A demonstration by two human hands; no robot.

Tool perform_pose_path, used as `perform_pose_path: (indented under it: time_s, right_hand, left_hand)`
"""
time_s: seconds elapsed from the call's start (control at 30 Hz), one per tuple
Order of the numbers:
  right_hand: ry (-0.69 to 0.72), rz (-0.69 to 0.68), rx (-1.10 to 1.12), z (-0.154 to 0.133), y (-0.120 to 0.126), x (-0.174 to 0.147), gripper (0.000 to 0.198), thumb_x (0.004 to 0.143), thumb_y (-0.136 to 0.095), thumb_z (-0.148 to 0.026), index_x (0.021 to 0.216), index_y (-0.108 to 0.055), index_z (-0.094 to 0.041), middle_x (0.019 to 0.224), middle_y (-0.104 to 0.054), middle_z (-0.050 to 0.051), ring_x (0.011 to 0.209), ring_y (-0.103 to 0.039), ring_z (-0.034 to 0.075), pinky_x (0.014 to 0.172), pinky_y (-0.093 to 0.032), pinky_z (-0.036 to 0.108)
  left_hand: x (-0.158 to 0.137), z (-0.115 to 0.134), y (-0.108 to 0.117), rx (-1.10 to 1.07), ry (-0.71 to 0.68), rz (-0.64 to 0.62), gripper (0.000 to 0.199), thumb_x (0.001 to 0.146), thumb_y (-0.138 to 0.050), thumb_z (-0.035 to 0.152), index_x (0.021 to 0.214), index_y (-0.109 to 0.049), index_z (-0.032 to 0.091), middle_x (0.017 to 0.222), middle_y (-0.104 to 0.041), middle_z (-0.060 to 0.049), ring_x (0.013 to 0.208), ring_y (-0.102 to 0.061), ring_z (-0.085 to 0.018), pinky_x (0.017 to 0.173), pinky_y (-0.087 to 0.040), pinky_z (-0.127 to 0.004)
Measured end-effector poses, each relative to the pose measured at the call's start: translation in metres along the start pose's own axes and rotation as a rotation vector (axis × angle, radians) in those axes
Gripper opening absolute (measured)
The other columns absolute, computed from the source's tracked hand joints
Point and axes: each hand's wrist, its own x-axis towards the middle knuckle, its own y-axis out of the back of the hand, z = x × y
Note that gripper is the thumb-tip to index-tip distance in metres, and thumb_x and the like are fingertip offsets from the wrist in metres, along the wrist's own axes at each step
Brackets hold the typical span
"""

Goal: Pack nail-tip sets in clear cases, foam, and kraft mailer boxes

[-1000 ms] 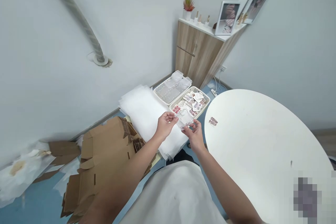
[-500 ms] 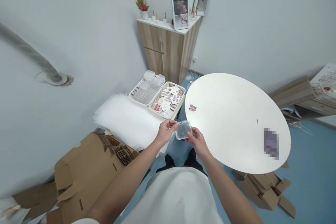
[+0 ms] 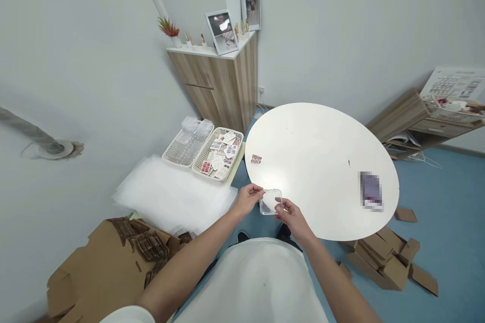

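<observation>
Between my two hands is a small clear plastic box (image 3: pixel 270 203), held up at the near-left edge of the round white table (image 3: pixel 310 161). My left hand (image 3: pixel 248 200) pinches its left upper corner. My right hand (image 3: pixel 293 218) grips the right side, with the thumb on the front. A card of pinkish press-on nails (image 3: pixel 256 159) lies on the table beyond the box. Left of the table, a white basket (image 3: pixel 238 147) holds several printed nail cards. Another basket (image 3: pixel 166 155) beside it contains more clear plastic boxes.
White foam sheets (image 3: pixel 170 197) are stacked at left, above flattened cardboard (image 3: pixel 98 262). More cardboard (image 3: pixel 386 257) lies on the floor at right. A blurred purple item (image 3: pixel 371 189) rests on the table. A wooden cabinet (image 3: pixel 220 83) stands in the corner.
The view has turned right, so the table and baskets appear farther left. Both hands keep hold of the plastic box, which now appears over the table's near-left edge.
</observation>
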Motion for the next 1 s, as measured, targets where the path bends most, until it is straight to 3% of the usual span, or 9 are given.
perform_pose_path:
  time_s: [0.1, 0.3, 0.37, 0.43, 0.6, 0.8, 0.9, 1.0]
  right_hand:
    - [0.013, 0.062, 0.031, -0.003, 0.021, 0.008, 0.040, 0.061, -0.066, -0.041, 0.094, -0.058, -0.020, 0.078, -0.058, 0.001, 0.072, -0.058, 0.015, 0.072, -0.047, 0.034]
    - [0.039, 0.168, 0.017, -0.016, 0.073, 0.014, 0.032, 0.062, -0.065, -0.036, 0.087, -0.057, -0.019, 0.068, -0.056, -0.001, 0.071, -0.057, 0.016, 0.070, -0.045, 0.033]
    - [0.063, 0.240, 0.001, -0.019, 0.092, 0.012, 0.028, 0.062, -0.064, -0.034, 0.085, -0.056, -0.020, 0.071, -0.056, 0.000, 0.070, -0.056, 0.015, 0.068, -0.044, 0.032]
    - [0.093, 0.311, -0.046, -0.021, 0.109, 0.010, 0.024, 0.063, -0.062, -0.033, 0.082, -0.054, -0.020, 0.073, -0.056, -0.001, 0.065, -0.054, 0.013, 0.064, -0.044, 0.030]
    - [0.245, 0.381, -0.293, -0.029, 0.133, 0.007, 0.021, 0.065, -0.058, -0.033, 0.083, -0.052, -0.023, 0.075, -0.056, -0.001, 0.065, -0.050, 0.015, 0.062, -0.042, 0.030]
    - [0.521, 0.309, -0.631, -0.040, 0.135, 0.006, 0.029, 0.070, -0.055, -0.029, 0.099, -0.053, -0.026, 0.100, -0.053, 0.006, 0.093, -0.048, 0.022, 0.080, -0.040, 0.039]
    - [0.532, 0.252, -0.733, -0.039, 0.135, 0.005, 0.040, 0.069, -0.057, -0.028, 0.108, -0.051, -0.029, 0.108, -0.050, 0.006, 0.101, -0.045, 0.024, 0.085, -0.038, 0.042]
    - [0.498, 0.318, -0.744, -0.036, 0.136, 0.004, 0.040, 0.069, -0.058, -0.030, 0.109, -0.052, -0.031, 0.115, -0.045, 0.006, 0.108, -0.040, 0.026, 0.090, -0.033, 0.046]
  left_hand:
    - [0.011, 0.001, -0.022, 0.089, -0.024, 0.002, 0.026, 0.066, -0.062, 0.038, 0.077, -0.059, 0.014, 0.073, -0.061, -0.004, 0.068, -0.057, -0.014, 0.065, -0.044, -0.028]
    - [0.012, 0.012, -0.080, 0.395, -0.198, 0.189, 0.035, 0.069, -0.059, 0.037, 0.100, -0.053, 0.021, 0.109, -0.051, -0.007, 0.100, -0.048, -0.019, 0.084, -0.037, -0.034]
    - [0.008, 0.011, -0.103, 0.462, -0.212, 0.089, 0.033, 0.069, -0.059, 0.037, 0.098, -0.055, 0.023, 0.105, -0.053, -0.006, 0.097, -0.049, -0.019, 0.085, -0.037, -0.035]
    - [0.006, 0.007, -0.127, 0.441, -0.138, -0.034, 0.033, 0.069, -0.059, 0.037, 0.099, -0.055, 0.022, 0.105, -0.053, -0.007, 0.095, -0.050, -0.020, 0.082, -0.039, -0.034]
    - [0.014, -0.004, -0.175, 0.162, 0.080, -0.140, 0.047, 0.069, -0.062, 0.036, 0.111, -0.049, 0.020, 0.118, -0.048, -0.011, 0.101, -0.051, -0.021, 0.080, -0.043, -0.033]
    - [0.030, -0.004, -0.186, 0.016, 0.135, -0.094, 0.040, 0.073, -0.055, 0.043, 0.106, -0.052, 0.019, 0.106, -0.057, -0.009, 0.094, -0.057, -0.020, 0.077, -0.045, -0.031]
    - [0.038, -0.006, -0.182, 0.002, 0.175, -0.042, 0.042, 0.073, -0.055, 0.044, 0.106, -0.052, 0.019, 0.104, -0.058, -0.009, 0.093, -0.058, -0.021, 0.074, -0.046, -0.030]
    - [0.045, -0.006, -0.178, -0.009, 0.210, -0.077, 0.045, 0.073, -0.054, 0.046, 0.108, -0.052, 0.019, 0.107, -0.056, -0.011, 0.092, -0.059, -0.021, 0.071, -0.046, -0.028]
